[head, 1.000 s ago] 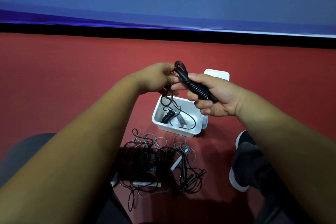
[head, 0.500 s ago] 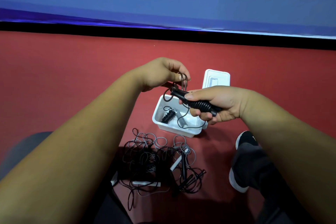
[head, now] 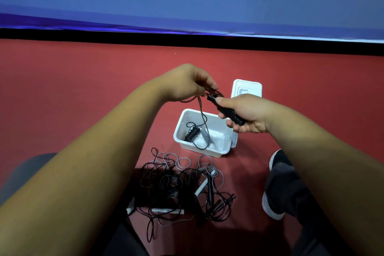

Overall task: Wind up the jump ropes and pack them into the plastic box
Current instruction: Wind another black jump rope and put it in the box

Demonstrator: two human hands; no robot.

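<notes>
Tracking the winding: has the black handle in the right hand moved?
Yes. The black handle has dropped slightly toward the white box, judged against the lid.

A red floor (head: 62, 89) is filling mid-frame under a black strip (head: 124, 36), and a blue banner (head: 187, 6) with pale shapes is running across the top. The plastic box (head: 216, 154) and lid (head: 247, 86) are showing white, the ribbed handle (head: 232, 116) and cord (head: 202, 110) black; the lower-centre heap of jump ropes (head: 176, 183) is mixing black, grey and white

The floor (head: 62, 81) is red. A black strip (head: 124, 36) runs along its far edge, under a blue wall (head: 187, 8) with pale shapes.
</notes>
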